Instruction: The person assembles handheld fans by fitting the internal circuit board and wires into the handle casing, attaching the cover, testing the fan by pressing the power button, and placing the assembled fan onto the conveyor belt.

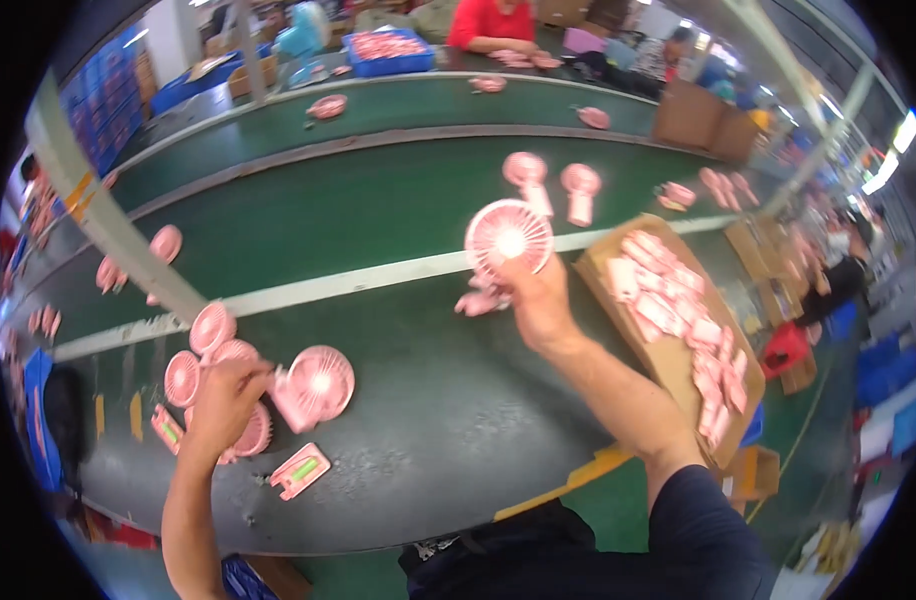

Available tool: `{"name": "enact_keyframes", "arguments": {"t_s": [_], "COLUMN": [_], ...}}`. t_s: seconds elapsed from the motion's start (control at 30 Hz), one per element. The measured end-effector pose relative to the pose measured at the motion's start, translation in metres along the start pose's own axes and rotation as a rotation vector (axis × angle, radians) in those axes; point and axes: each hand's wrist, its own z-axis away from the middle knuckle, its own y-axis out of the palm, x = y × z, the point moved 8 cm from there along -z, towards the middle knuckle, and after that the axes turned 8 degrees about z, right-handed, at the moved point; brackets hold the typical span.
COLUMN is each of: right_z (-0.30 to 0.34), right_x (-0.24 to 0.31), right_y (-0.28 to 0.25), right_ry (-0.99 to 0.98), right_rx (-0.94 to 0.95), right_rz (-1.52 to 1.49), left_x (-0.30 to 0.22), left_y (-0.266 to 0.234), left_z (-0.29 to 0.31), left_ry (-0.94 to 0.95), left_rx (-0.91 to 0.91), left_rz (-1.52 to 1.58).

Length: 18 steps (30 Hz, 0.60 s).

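My right hand point(540, 305) is closed on a pink handheld fan point(506, 238), with its round grille up near the line between the bench and the belt. Another pink part point(481, 302) shows just below that hand. At the left, my left hand point(228, 400) is over a cluster of pink fan heads point(183, 378), fingers pinched together; what they hold is hidden. Close to those fingertips lies a pink fan with a handle point(321, 383). An open pink handle shell point(300, 471) with a green-yellow piece inside lies nearer to me. A similar shell point(166, 428) is left of my wrist.
A cardboard box point(603, 262) of pink handle shells stands at the right. Beyond a pale rail point(358, 278) runs a green conveyor belt point(378, 200) with pink fans point(581, 190). A metal post point(118, 220) rises at the left. A person in red point(493, 25) works across.
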Motion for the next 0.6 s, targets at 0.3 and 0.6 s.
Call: {"name": "enact_keyframes", "arguments": {"t_s": [0.3,0.6], "right_z": [0.130,0.205], "right_x": [0.010,0.048], "right_y": [0.001,0.017], "right_ry": [0.092,0.095], "right_rx": [0.046,0.200], "right_rz": [-0.056,-0.249], "left_x": [-0.127,-0.183], "left_y": [0.090,0.249], "left_z": [0.065,0.114], "left_ry": [0.308,0.109], "left_rx": [0.160,0.648], "left_rz": [-0.004,0.355]}}
